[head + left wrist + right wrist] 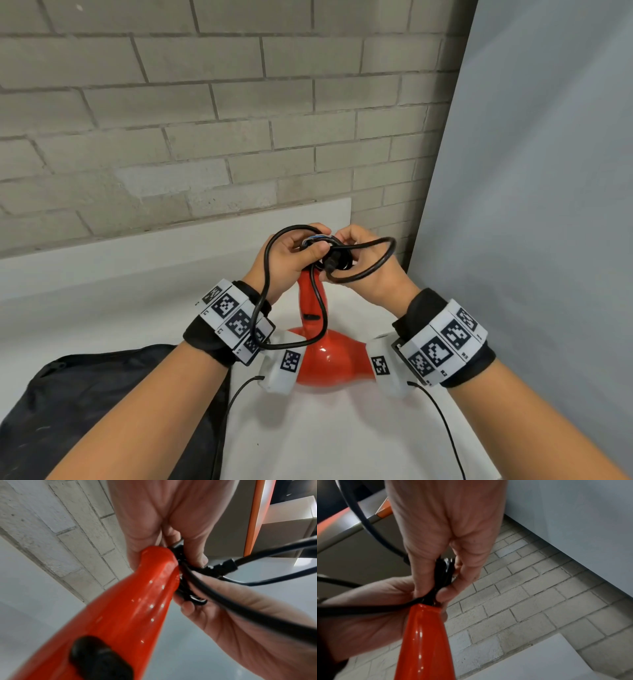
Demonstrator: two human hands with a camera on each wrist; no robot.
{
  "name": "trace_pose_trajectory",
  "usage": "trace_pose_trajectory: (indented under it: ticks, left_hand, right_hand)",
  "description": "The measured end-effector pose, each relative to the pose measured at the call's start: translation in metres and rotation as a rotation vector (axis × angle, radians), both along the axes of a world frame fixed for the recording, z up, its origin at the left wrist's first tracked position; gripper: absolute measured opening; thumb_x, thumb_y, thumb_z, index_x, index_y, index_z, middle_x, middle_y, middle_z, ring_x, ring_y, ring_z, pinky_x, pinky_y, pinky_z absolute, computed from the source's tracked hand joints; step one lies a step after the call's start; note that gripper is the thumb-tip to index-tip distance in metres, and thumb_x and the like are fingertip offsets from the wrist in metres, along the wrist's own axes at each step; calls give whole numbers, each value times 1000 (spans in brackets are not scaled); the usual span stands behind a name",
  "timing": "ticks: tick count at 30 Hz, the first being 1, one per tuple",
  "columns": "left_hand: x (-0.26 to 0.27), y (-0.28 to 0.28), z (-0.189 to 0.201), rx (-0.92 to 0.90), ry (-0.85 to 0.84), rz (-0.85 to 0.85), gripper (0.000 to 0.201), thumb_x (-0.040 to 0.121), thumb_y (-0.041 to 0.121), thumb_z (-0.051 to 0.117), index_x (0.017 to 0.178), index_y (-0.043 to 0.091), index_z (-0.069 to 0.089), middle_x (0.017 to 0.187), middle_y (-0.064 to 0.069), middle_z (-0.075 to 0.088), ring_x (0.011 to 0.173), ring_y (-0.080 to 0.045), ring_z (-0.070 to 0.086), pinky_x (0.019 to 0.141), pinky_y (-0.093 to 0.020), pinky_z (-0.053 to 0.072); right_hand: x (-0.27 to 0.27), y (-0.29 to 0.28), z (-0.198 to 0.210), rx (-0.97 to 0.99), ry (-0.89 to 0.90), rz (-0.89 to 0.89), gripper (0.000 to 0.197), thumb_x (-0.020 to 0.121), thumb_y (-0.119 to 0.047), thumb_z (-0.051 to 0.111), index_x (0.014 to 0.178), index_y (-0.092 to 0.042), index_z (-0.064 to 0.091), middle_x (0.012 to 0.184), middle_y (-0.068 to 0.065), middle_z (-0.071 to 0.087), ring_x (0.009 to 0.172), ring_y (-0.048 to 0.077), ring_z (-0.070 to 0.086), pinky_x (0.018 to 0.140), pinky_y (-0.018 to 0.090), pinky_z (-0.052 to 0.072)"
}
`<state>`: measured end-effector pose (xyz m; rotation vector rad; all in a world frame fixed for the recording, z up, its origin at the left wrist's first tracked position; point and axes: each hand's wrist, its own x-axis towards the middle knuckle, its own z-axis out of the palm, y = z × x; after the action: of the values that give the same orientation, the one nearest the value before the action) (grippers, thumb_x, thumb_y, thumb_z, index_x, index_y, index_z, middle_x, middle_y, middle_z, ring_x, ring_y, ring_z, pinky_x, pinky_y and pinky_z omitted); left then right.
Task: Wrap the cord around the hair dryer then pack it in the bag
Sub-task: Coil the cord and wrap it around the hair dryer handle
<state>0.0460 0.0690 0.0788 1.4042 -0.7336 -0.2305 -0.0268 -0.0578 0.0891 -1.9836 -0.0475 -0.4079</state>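
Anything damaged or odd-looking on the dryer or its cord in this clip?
Yes. In the head view, the black cord seems to show bare coloured wires where the left hand holds it, above the red hair dryer handle end, as if its sheath had split. The wrist views do not confirm it.

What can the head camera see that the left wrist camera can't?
Only the head view shows the black bag on the white table, the wrist bands, and the cord looping down over the left wrist. Only the left wrist view shows the dryer's black switch close up and an orange post behind. Both show the red hair dryer, the left hand and right hand gripping cord at its handle end.
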Motion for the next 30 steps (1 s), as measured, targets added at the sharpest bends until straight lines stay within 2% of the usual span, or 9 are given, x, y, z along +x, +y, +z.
trace_pose_trajectory:
  ticks: [3, 6, 11, 13, 15, 17, 23, 27, 30]
  left_hand:
    - [0, 0, 0, 19, -12, 1, 17, 70, 20, 60, 87, 18, 63, 92, 3, 61, 85, -16, 60, 77, -23, 53]
    - [-2, 0, 1, 36, -10, 14, 17, 71, 20, 60, 87, 18, 63, 93, 1, 62, 85, -17, 61, 76, -24, 53]
    - [-5, 1, 1, 45, 2, 30, 14, 82, 6, 59, 85, 18, 65, 94, 6, 62, 80, 0, 63, 72, -14, 51]
    - [-7, 1, 2, 42, 9, 34, 15, 83, 3, 56, 86, 16, 64, 94, 4, 61, 77, 2, 63, 67, -12, 50]
    - [-11, 2, 4, 42, 25, 11, 15, 82, 2, 57, 88, 14, 64, 91, 1, 63, 71, -2, 64, 62, -15, 51]
    - [-14, 2, 5, 37, 33, -10, 17, 80, 1, 59, 91, 13, 63, 86, -5, 64, 68, -8, 65, 60, -18, 51]
    - [-15, -2, 6, 62, -29, 39, 17, 79, 0, 61, 89, 14, 62, 86, -3, 63, 66, -7, 64, 62, -18, 53]
    - [-10, -1, 2, 18, -40, 121, 17, 81, -2, 57, 92, 11, 60, 87, 1, 60, 68, 1, 62, 65, -14, 53]
    - [-8, 1, 1, 30, -27, 107, 19, 82, -3, 57, 99, 3, 59, 88, 0, 59, 67, 1, 62, 61, -14, 51]
  right_hand:
    - [-3, -2, -3, 67, -33, 28, 36, 63, 6, 77, 84, -7, 51, 74, 7, 57, 71, 24, 58, 66, 35, 54]
    - [-2, -2, -5, 92, -47, -16, 38, 63, 0, 80, 86, 3, 50, 80, 27, 61, 67, 39, 61, 61, 48, 53]
    - [0, -3, -5, 16, -65, -60, 40, 63, 2, 78, 69, -16, 43, 63, 1, 53, 48, -2, 51, 45, 11, 42]
    - [1, -4, -7, -8, -58, -81, 35, 66, 0, 76, 72, -19, 47, 59, 0, 49, 48, 0, 52, 45, 18, 48]
    - [0, -4, -9, -12, -58, -65, 27, 72, -5, 73, 92, -19, 60, 63, 5, 53, 57, 18, 62, 52, 29, 55]
    - [0, -4, -11, 45, -32, -8, 35, 79, -2, 65, 112, -13, 62, 78, 10, 62, 64, 24, 65, 53, 25, 56]
    - [3, -5, -12, 144, 17, 24, 24, 81, 5, 57, 101, -8, 63, 75, 11, 62, 59, 20, 59, 52, 23, 52]
    - [3, -10, -11, 256, 48, 124, 36, 83, 4, 54, 117, -9, 52, 99, 13, 59, 70, 19, 63, 66, 25, 52]
    - [4, -11, -16, 261, -1, 77, 30, 84, 3, 58, 112, -2, 51, 98, 8, 56, 68, 17, 62, 65, 21, 52]
